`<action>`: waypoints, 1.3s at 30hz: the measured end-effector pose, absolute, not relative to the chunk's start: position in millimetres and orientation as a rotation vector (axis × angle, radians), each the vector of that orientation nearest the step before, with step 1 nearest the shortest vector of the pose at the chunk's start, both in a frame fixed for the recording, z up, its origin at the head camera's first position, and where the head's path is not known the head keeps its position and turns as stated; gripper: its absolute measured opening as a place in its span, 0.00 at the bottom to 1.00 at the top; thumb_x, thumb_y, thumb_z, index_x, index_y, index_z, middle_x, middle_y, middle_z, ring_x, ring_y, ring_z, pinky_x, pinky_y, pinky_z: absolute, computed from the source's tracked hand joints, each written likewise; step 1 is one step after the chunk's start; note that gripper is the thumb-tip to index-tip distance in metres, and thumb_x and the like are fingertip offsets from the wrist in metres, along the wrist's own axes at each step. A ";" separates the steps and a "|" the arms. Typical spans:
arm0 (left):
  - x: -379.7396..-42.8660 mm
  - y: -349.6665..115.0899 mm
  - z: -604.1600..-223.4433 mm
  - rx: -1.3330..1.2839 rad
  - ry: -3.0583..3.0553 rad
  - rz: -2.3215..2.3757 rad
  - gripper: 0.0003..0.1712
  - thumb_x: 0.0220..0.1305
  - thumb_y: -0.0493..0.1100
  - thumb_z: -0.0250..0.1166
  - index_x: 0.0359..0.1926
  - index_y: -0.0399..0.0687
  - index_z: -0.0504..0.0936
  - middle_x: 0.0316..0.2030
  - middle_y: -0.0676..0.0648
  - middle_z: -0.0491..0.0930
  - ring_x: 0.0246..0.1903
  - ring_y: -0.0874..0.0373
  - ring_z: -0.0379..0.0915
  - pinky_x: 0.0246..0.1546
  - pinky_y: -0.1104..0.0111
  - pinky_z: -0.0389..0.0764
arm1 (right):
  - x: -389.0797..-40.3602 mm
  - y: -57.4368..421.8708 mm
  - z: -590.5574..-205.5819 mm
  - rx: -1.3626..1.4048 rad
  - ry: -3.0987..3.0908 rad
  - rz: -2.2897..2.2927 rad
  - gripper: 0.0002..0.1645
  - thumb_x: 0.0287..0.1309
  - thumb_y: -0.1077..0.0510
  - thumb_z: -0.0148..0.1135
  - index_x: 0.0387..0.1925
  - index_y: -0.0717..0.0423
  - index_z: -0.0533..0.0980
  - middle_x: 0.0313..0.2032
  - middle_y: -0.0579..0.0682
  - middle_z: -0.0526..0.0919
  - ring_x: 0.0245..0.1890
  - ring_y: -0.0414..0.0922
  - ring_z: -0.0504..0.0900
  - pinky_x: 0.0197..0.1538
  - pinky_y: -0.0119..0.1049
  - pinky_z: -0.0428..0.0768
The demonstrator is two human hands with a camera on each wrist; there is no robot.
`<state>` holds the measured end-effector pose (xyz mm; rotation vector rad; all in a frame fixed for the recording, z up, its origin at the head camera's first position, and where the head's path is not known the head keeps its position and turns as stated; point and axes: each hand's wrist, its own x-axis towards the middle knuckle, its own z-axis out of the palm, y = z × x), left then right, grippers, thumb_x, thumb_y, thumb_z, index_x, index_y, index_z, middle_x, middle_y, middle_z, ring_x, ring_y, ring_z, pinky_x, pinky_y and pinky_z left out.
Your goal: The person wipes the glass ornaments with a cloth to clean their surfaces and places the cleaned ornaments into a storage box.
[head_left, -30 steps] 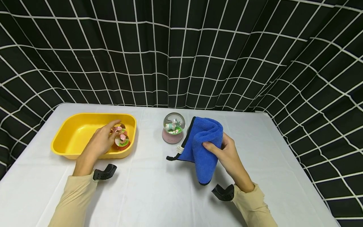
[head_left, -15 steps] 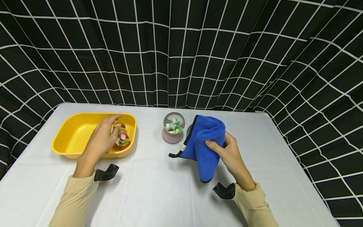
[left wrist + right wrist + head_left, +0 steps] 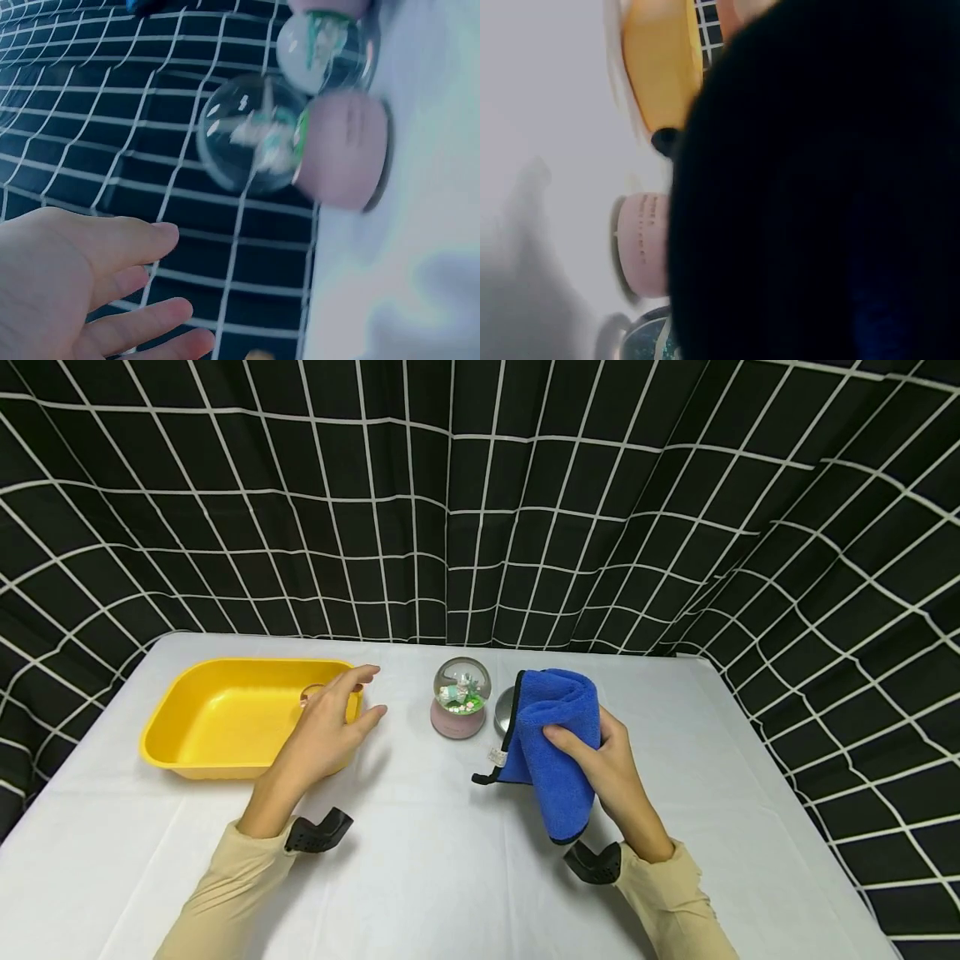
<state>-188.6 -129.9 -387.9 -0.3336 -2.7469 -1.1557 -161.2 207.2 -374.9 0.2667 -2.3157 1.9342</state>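
My left hand (image 3: 322,731) is held over the right end of the yellow tub (image 3: 225,762), fingers spread and nothing in them. To its right a snow globe (image 3: 458,697) stands upright on a pink base. A second globe (image 3: 504,713) is partly hidden behind a blue cloth (image 3: 558,756); in the left wrist view its glass dome (image 3: 319,52) lies low at the table, beside the first globe's base (image 3: 345,150). My right hand (image 3: 611,768) pinches the folded cloth, thumb on the near side. In the right wrist view the dark cloth covers most of the picture.
Inside the tub's right end, a small round ornament (image 3: 309,694) shows behind my left hand; the hand hides the rest there. A white cloth covers the table (image 3: 420,860). A black curtain with white grid lines (image 3: 480,527) stands along the back and sides.
My left hand has moved right, from over the red ornaments in the tub to its right rim. The right hand has shifted the cloth slightly right, uncovering part of the second globe.
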 end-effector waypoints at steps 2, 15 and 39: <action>-191.2 -120.4 -391.5 -0.347 -2.761 -1.202 0.32 0.68 0.44 0.63 0.69 0.44 0.66 0.63 0.36 0.73 0.61 0.41 0.69 0.64 0.46 0.66 | -161.4 209.4 -374.2 0.253 -2.316 1.929 0.17 0.59 0.64 0.65 0.50 0.50 0.78 0.43 0.39 0.84 0.41 0.39 0.84 0.44 0.32 0.84; -215.3 -72.4 -418.5 -0.372 -2.757 -1.472 0.45 0.60 0.49 0.70 0.73 0.45 0.58 0.66 0.34 0.69 0.66 0.38 0.65 0.67 0.44 0.67 | -164.3 224.9 -362.7 0.181 -2.271 1.915 0.23 0.60 0.65 0.64 0.57 0.53 0.74 0.45 0.39 0.83 0.44 0.38 0.84 0.45 0.32 0.84; -248.4 -46.5 -449.3 -0.297 -2.680 -1.667 0.51 0.48 0.51 0.79 0.70 0.46 0.63 0.65 0.41 0.72 0.67 0.45 0.66 0.71 0.49 0.63 | -165.7 220.1 -369.0 0.235 -2.317 1.898 0.23 0.58 0.64 0.66 0.56 0.55 0.76 0.48 0.41 0.83 0.46 0.41 0.83 0.47 0.33 0.84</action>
